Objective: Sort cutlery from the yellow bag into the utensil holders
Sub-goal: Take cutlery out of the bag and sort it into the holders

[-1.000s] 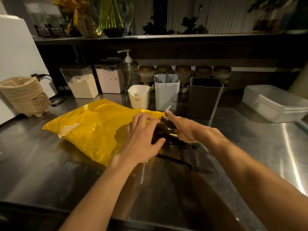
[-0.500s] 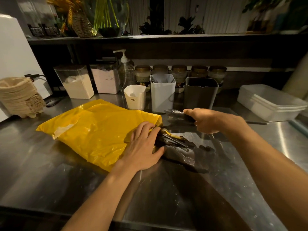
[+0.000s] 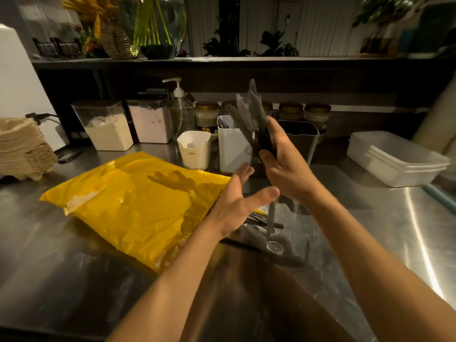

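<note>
Steel counter (image 3: 370, 218), dim light, seen from above. Yellow bag (image 3: 138, 201) – lies flat on the left half of the counter, its open end toward the middle. Loose cutlery (image 3: 259, 219) – spills from that open end onto the steel; among it a long-handled spoon (image 3: 274, 245), bowl toward the near edge. Right hand (image 3: 283, 164) – raised over the middle of the counter, fingers and thumb curled round a bundle of cutlery (image 3: 249, 112), dark handles in the grip, tips standing upward; the bundle is blurred, so the kinds of pieces cannot be told. Left hand (image 3: 237, 203) – spread wide, thumb out, holding nothing, just below and left of the right hand, over the bag's open end. Utensil holders, in a row toward the far edge behind the hands: small white holder (image 3: 195, 150), tall white holder (image 3: 233, 144) with some pieces already standing in it, dark holder (image 3: 299, 137) partly hidden by the right hand. Along the far edge: two clear canisters of powder (image 3: 106, 124), a pump bottle (image 3: 181, 109), a row of lidded jars (image 3: 206, 114). Far right corner: stacked white tubs (image 3: 394, 159). Left edge: a stack of pale woven items (image 3: 22, 149).
</note>
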Demonstrator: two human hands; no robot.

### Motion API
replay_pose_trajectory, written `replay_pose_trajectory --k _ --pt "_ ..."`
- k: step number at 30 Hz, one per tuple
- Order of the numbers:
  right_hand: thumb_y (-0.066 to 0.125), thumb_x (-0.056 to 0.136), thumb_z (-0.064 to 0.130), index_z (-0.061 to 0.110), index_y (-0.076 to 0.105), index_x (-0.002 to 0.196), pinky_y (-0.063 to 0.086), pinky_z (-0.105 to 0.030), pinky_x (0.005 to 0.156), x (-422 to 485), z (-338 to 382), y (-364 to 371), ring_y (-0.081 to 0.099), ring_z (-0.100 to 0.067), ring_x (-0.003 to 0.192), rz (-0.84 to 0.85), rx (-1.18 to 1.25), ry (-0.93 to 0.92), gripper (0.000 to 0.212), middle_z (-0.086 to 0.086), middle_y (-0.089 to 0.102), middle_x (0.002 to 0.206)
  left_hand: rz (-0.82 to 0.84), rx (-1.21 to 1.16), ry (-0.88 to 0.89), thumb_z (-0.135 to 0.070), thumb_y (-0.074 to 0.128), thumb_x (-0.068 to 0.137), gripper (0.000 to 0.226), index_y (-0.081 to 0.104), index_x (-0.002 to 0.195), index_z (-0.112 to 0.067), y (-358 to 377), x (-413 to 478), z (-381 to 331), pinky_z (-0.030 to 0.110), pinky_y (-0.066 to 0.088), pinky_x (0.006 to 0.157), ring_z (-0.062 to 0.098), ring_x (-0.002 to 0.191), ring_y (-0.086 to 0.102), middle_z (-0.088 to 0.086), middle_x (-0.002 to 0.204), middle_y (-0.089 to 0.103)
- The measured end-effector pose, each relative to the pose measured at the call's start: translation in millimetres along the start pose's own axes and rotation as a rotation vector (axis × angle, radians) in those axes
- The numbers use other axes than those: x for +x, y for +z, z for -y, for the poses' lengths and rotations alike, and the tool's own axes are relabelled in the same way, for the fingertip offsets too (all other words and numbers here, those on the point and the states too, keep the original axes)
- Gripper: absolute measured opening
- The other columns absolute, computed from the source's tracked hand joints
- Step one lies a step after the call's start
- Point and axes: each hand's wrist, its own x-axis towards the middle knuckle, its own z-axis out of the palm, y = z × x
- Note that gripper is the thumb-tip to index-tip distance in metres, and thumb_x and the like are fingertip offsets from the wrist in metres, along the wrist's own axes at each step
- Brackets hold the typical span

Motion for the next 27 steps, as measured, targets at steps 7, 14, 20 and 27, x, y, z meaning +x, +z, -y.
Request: replay_pose_trajectory --k 7,14,20,27 --pt "0.050 0.099 0.001 0.019 0.018 0.160 0.034 -0.036 0.120 -10.0 -19.7 14.4 0.038 -0.015 0.146 -0.063 0.148 0.042 0.071 -0.007 0.039 0.158 0.164 0.016 0.027 -0.024 0.093 0.066 0.106 0.029 0.150 -0.033 14.7 20.0 9.5 0.049 0.047 0.109 0.012 0.131 0.056 -0.005 0.138 0.060" --pt "0.047 0.102 -0.003 0.018 0.032 0.154 0.051 -0.044 0.106 -6.2 -36.5 8.9 0.061 -0.021 0.121 -0.095 0.335 0.098 0.058 -0.010 0.060 0.132 0.119 0.171 -0.007 -0.016 0.085 0.079 0.106 0.017 0.155 -0.041 15.1 35.5 14.0 0.045 0.045 0.112 0.013 0.136 0.049 -0.009 0.145 0.053" --pt "0.046 0.099 -0.008 0.016 0.044 0.139 0.060 -0.039 0.088 4.7 -36.3 5.3 0.066 -0.024 0.098 -0.115 0.518 0.151 0.047 -0.019 0.061 0.117 0.083 0.305 0.167 -0.016 0.073 0.091 0.066 0.040 0.143 -0.040 14.5 47.4 15.6 0.036 0.049 0.107 0.009 0.128 0.056 -0.013 0.131 0.062" --pt "0.046 0.083 -0.006 0.016 0.064 0.109 0.056 -0.035 0.083 3.9 -34.5 21.2 0.063 -0.016 0.087 -0.168 0.698 0.240 0.039 -0.005 0.064 0.091 -0.262 0.524 0.278 -0.026 0.067 0.087 0.025 0.059 0.108 -0.036 22.1 61.2 38.0 0.024 0.053 0.093 0.008 0.107 0.066 -0.008 0.102 0.070"
